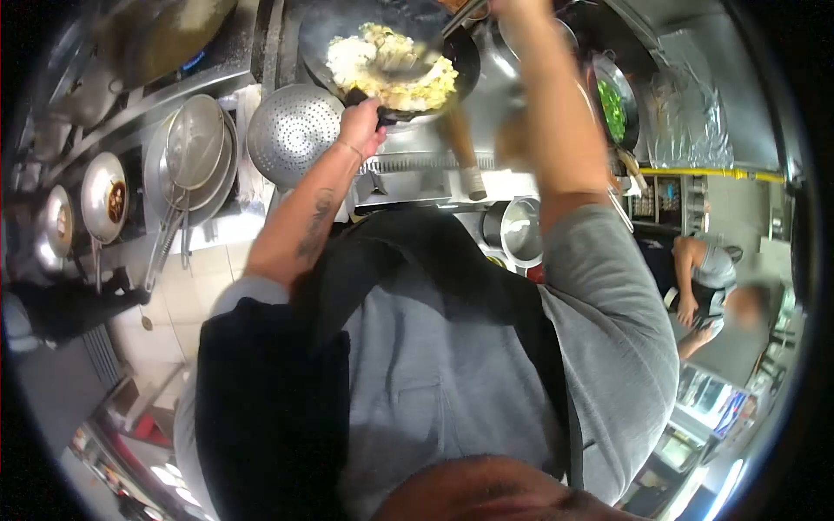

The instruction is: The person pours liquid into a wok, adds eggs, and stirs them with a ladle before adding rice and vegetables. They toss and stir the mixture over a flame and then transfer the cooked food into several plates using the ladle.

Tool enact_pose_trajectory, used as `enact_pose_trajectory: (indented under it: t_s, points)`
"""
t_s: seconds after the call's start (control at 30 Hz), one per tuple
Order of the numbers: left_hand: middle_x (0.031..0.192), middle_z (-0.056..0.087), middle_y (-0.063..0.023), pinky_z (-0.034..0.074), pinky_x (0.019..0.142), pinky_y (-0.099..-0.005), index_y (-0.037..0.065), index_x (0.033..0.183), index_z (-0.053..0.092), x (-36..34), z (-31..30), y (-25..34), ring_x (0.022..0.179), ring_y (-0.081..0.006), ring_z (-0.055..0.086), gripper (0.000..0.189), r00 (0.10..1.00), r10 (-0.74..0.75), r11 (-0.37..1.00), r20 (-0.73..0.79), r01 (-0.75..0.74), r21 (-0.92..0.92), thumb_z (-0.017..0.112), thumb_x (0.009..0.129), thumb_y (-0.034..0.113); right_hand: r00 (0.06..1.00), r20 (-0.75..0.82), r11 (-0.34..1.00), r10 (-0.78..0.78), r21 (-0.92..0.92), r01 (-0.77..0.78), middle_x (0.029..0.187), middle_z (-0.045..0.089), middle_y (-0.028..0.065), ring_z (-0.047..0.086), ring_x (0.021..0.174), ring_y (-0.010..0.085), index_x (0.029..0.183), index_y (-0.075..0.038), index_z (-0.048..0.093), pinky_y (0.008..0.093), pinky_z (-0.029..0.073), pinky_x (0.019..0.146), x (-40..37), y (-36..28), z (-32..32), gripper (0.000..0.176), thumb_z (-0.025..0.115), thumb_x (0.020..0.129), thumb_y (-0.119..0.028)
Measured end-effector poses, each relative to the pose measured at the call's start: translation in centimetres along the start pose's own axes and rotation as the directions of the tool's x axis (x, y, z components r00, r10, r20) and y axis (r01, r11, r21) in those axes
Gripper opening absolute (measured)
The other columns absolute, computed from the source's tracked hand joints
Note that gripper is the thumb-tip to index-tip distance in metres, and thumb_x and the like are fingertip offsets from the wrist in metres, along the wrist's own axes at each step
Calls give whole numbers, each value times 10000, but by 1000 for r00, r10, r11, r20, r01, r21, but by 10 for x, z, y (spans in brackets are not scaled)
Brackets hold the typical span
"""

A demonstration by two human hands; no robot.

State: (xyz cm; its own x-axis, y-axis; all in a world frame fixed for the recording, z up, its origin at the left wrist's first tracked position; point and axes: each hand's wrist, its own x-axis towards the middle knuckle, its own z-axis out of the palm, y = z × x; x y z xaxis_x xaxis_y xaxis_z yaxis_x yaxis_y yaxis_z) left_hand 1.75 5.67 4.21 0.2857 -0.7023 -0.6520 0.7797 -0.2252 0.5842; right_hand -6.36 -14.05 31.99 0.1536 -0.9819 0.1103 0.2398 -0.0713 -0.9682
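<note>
A dark wok (pixel 317 43) at the top of the view holds a pale yellow and white mix of what looks like rice and egg (pixel 395 82). My left hand (pixel 360 128) is closed at the wok's near edge, over a black grip or cloth. At the very top, my right hand (pixel 519 7), partly cut off by the frame, is wrapped round the handle of a metal ladle (pixel 460 19). The ladle's blurred head dips into the food. A perforated metal strainer (pixel 294 132) lies just left of my left hand.
Strainers and pans (pixel 193 143) rest on the left, near a lit burner (pixel 193 61). A brush-like wooden tool (pixel 469 165) and a metal pot (pixel 523 233) sit closer to me. Chopped greens fill a pan (pixel 612 100) on the right. Another person (pixel 708 278) stands further right.
</note>
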Motion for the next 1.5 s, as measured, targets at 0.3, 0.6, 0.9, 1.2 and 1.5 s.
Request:
enact_pose_trajectory:
  t_s: [0.3,0.6,0.9,1.2,1.5]
  points:
    - [704,547,-75,358,386,-299,33,912,612,-60,-11,7,496,-182,484,132,999,-28,999,-40,27,-28,600,918,164,981,88,955,-174,257,147,512,383,-30,360,396,117,687,-131,427,313,289,382,-34,-35,-68,481,634,1034,-392]
    - [775,656,-109,351,347,-295,34,957,615,-109,-44,-34,496,-169,552,140,982,158,987,107,-157,-14,605,911,166,994,-37,942,-103,316,110,529,314,-23,272,433,135,692,-153,336,336,212,448,-42,-31,-92,526,595,1047,-443]
    - [799,652,-80,383,396,-284,69,984,637,-80,-74,-66,541,-169,569,157,979,131,959,156,-165,231,637,896,199,991,-90,917,-97,378,124,530,315,-35,273,402,125,779,-163,384,327,223,422,-42,11,-114,430,620,1040,-411]
    - [712,629,-92,346,360,-297,59,928,587,-35,-49,-48,446,-164,499,115,986,135,983,97,-146,115,604,888,166,960,-270,894,-80,407,189,556,386,-11,360,400,121,828,-135,442,300,268,378,-59,79,-103,387,665,1012,-392]
    - [747,582,-46,360,415,-293,46,868,592,-30,-5,3,491,-141,452,158,999,42,997,18,-44,67,623,905,197,960,-33,930,-278,239,278,518,325,-26,282,402,112,738,-143,412,311,220,383,-112,35,-101,443,588,1057,-395]
